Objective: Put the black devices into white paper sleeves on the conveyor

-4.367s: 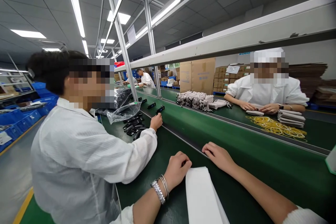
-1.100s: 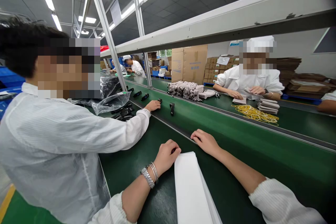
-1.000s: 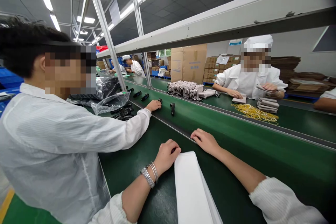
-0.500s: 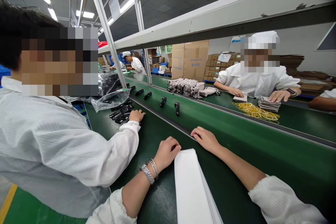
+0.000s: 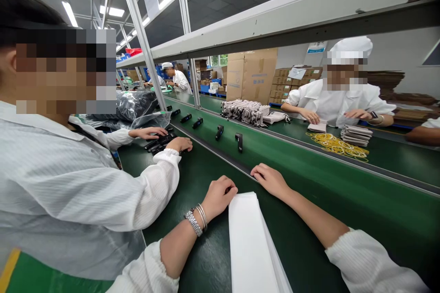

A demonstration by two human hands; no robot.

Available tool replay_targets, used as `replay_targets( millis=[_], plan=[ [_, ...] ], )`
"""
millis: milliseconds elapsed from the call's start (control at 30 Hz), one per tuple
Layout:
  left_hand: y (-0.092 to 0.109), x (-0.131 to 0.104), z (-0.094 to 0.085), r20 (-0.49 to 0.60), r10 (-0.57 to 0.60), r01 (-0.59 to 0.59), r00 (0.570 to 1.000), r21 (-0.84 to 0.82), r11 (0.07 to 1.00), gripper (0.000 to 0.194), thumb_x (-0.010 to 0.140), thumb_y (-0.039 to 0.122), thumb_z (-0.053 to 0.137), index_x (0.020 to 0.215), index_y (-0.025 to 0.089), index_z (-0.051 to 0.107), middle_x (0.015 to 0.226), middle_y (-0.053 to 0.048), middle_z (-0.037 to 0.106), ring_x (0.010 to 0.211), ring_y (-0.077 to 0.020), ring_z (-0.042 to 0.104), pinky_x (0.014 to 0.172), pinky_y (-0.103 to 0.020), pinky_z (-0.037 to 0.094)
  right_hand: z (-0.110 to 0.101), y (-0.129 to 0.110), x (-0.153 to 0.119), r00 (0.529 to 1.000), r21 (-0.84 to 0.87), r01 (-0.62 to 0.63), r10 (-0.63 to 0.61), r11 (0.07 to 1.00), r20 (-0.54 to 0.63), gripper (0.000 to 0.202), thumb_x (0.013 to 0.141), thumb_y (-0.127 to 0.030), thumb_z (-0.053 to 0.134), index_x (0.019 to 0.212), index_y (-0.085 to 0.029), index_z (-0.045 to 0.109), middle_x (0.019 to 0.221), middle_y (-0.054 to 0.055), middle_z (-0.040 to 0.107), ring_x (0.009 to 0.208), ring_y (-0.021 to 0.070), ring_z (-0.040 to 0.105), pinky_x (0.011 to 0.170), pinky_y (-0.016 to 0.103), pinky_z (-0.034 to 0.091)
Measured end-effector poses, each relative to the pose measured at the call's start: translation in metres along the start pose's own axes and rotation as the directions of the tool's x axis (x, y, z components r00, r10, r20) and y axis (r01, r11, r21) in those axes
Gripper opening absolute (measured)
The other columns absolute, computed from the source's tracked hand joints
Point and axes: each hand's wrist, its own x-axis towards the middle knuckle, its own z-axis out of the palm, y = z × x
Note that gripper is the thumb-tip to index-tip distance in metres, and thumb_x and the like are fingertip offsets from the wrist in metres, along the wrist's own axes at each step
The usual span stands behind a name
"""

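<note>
White sheets (image 5: 250, 242) lie stacked by the left hand (image 5: 218, 197), fingers curled, hold unclear; the right hand (image 5: 270, 180), fingers loosely bent, shows nothing held, black devices (image 5: 239, 143) ahead untouched.

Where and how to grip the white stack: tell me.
Likely best pinched at the far end of the white stack, from the left, beside the left hand: the layers lie close together there, but spread along the right edge toward the near end.
</note>
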Motion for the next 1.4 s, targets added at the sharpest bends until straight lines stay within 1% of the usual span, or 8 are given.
replay_targets(
  millis=[400,600,733,833,1000,1200,1300,1400],
  plan=[
    [0.002,-0.006,-0.001,0.013,-0.014,0.014,1.0,-0.004,1.0,0.02,0.089,0.027,0.051,0.078,0.018,0.064,0.084,-0.001,0.059,0.075,-0.0133,0.056,0.073,-0.026,0.044,0.004,0.0,-0.005,1.0,-0.008,0.003,-0.003,1.0,-0.007,0.025,0.094,-0.028,0.041,0.092,-0.026,0.065,0.096,0.001,0.062,0.082,0.0157,0.059,0.067,0.026,0.038],
    [0.014,-0.014,-0.016,0.036,-0.023,0.025,0.999,-0.046,0.999,0.033,0.094,0.036,0.042,0.074,0.018,0.06,0.079,-0.001,0.055,0.072,-0.0138,0.054,0.071,-0.027,0.043,-0.005,-0.011,-0.011,1.0,-0.02,0.003,-0.003,1.0,-0.002,0.023,0.094,-0.026,0.043,0.092,-0.026,0.066,0.096,0.001,0.062,0.083,0.0151,0.059,0.069,0.025,0.038],
    [0.014,-0.015,-0.022,0.116,-0.022,0.025,0.993,-0.022,0.999,0.027,0.083,0.044,0.06,0.075,0.019,0.058,0.078,0.001,0.053,0.07,-0.0137,0.051,0.066,-0.026,0.041,-0.007,-0.012,-0.011,1.0,-0.026,0.003,-0.003,1.0,-0.007,0.022,0.093,-0.024,0.043,0.093,-0.025,0.066,0.095,0.001,0.062,0.084,0.015,0.059,0.071,0.025,0.039],
    [0.01,-0.011,-0.018,0.176,0.007,-0.007,0.984,-0.001,1.0,0.022,0.074,0.038,0.069,0.076,0.019,0.058,0.079,0.002,0.055,0.07,-0.0134,0.05,0.065,-0.025,0.039,-0.004,-0.007,-0.009,1.0,-0.03,-0.001,0.0,1.0,-0.012,0.022,0.093,-0.024,0.044,0.092,-0.025,0.066,0.094,0.001,0.062,0.083,0.0149,0.059,0.07,0.025,0.039],
    [0.005,-0.008,-0.01,0.164,0.017,-0.011,0.986,-0.038,0.999,0.017,0.084,0.028,0.055,0.071,0.018,0.055,0.073,0.001,0.054,0.065,-0.0124,0.048,0.061,-0.024,0.038,-0.003,-0.004,-0.005,1.0,-0.006,0.0,0.0,1.0,-0.029,0.021,0.093,-0.024,0.043,0.093,-0.025,0.064,0.098,0.0,0.062,0.085,0.0147,0.059,0.071,0.025,0.041],
    [0.008,-0.009,-0.014,0.123,0.012,-0.009,0.992,-0.025,1.0,0.022,0.086,0.035,0.053,0.072,0.018,0.056,0.073,0.001,0.053,0.065,-0.0126,0.048,0.06,-0.024,0.036,-0.009,0.006,0.036,0.949,-0.115,-0.278,0.254,0.954,-0.187,0.032,0.087,-0.037,0.052,0.117,-0.026,0.055,0.117,0.008,0.054,0.101,0.0235,0.058,0.074,0.031,0.046],
    [0.008,-0.01,-0.017,0.168,0.001,0.003,0.986,-0.02,1.0,0.021,0.075,0.037,0.066,0.074,0.019,0.056,0.075,0.003,0.054,0.065,-0.0125,0.048,0.06,-0.024,0.036,-0.006,0.018,0.06,0.898,-0.15,-0.436,0.418,0.887,-0.141,0.043,0.086,-0.041,0.053,0.126,-0.024,0.049,0.12,0.012,0.05,0.104,0.0278,0.058,0.079,0.037,0.047],
    [0.007,-0.01,-0.015,0.194,0.024,-0.018,0.981,-0.031,0.999,0.013,0.079,0.029,0.061,0.072,0.019,0.056,0.075,0.002,0.055,0.066,-0.0124,0.049,0.062,-0.024,0.037,-0.001,0.031,0.073,0.865,-0.067,-0.498,0.49,0.865,-0.111,0.045,0.085,-0.032,0.053,0.129,-0.025,0.045,0.119,0.013,0.051,0.097,0.0262,0.06,0.082,0.041,0.046]
  ],
)
